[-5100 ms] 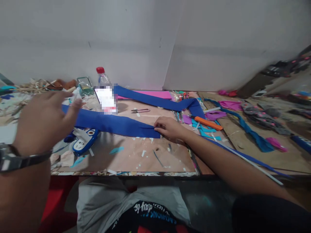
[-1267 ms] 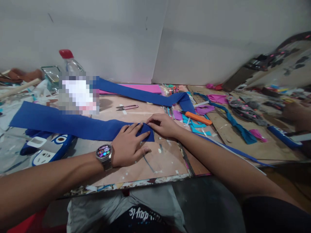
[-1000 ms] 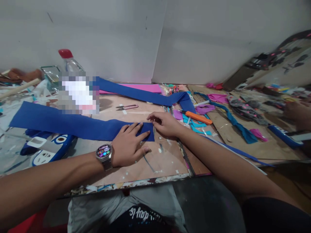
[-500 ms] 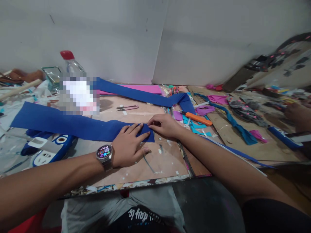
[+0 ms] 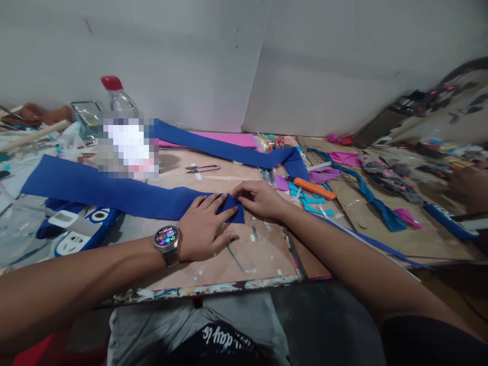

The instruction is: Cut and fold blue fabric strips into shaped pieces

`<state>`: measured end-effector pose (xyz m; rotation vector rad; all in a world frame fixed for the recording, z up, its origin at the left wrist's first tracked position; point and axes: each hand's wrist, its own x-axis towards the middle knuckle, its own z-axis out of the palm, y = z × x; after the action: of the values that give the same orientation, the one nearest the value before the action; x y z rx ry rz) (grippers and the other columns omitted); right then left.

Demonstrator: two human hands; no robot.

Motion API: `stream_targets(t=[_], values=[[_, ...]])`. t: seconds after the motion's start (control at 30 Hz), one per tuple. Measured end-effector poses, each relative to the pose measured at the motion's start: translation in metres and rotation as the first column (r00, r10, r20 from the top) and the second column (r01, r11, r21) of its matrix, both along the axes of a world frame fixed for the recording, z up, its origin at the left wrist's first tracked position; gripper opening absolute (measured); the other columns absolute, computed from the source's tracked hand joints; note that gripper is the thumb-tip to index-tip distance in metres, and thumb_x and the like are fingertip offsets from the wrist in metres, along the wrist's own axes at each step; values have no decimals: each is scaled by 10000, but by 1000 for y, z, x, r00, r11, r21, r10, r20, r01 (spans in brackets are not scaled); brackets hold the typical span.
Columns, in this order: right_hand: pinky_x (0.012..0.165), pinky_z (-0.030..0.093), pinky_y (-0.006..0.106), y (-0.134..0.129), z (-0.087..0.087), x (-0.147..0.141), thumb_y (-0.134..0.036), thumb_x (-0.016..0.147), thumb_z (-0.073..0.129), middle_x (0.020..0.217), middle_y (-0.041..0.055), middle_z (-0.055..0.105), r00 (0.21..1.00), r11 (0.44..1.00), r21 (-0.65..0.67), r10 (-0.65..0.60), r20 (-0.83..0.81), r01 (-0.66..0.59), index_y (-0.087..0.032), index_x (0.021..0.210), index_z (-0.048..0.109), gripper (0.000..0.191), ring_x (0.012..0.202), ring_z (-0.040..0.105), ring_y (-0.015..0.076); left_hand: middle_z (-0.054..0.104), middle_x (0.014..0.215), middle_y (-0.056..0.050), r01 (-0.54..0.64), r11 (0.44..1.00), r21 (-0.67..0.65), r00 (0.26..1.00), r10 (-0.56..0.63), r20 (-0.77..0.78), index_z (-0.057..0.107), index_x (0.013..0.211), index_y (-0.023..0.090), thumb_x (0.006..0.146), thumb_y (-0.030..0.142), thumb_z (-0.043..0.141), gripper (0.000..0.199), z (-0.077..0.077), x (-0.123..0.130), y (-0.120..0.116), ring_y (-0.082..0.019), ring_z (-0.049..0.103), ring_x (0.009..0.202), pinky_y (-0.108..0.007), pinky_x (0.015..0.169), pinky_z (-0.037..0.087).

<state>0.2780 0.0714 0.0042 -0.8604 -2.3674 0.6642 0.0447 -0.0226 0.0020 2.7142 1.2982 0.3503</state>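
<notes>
the right hand (image 5: 263, 199) bends its thumb and forefinger close together at the far corner of the blue strip's (image 5: 125, 195) right-hand end; the tips nearly meet, but whether cloth is nipped between them i cannot tell. the left hand (image 5: 201, 223) lies palm down just beside it, fingers spread wide over the cloth, gripping nothing and seeming to press it flat, with its thumb off the near edge on the counter (image 5: 259, 262).

the step looks like straightening that end. to do it well, i'd spread the weight evenly through the left fingers, so the strip can't creep, and work the corner with light fingertips, easing the small pucker there outward rather than tugging. the cloth looks soft and likely to skew if pulled at one corner only, so the end edge deserves a check for square.

from there the strip runs left, slightly wavy, over part of a blue and white device (image 5: 82, 234). beyond the hands lie the snips (image 5: 202, 169) and a second blue band (image 5: 224, 149), and right of the right hand an orange cutter (image 5: 314, 188), best left clear of the sleeve and cloth.
</notes>
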Motion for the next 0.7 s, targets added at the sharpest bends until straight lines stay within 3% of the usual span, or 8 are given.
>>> stream_targets(t=[0.33, 0.53, 0.7], values=[[684, 502, 282, 3, 2, 0, -197, 855, 705, 861, 51, 748, 998, 999, 33, -23, 52, 21, -181, 994, 756, 149, 714, 654, 170, 415, 1660, -179, 6, 1000, -4, 1000, -6, 10, 533, 1536, 257, 1016, 663, 413, 671, 0, -1, 0, -411, 390, 1520, -616, 1174, 342], [655, 481, 264, 3, 10, 4, -64, 745, 609, 850, 29, 734, 990, 1000, -26, 1, 139, 2, -168, 1081, 744, 377, 694, 635, 158, 412, 1664, -172, 0, 1000, -4, 1000, 0, 2, 533, 1540, 273, 1013, 678, 400, 677, 2, -1, 0, -404, 388, 1523, -611, 1167, 350], [612, 474, 243, 2, 5, 3, -185, 820, 680, 731, -1, 678, 990, 991, -75, -101, 95, 108, -160, 1040, 712, 224, 642, 625, 143, 400, 1668, -188, -1, 1000, -14, 1000, 1, 6, 538, 1536, 261, 1013, 669, 411, 675, 3, 0, 0, -414, 383, 1525, -620, 1169, 342]])
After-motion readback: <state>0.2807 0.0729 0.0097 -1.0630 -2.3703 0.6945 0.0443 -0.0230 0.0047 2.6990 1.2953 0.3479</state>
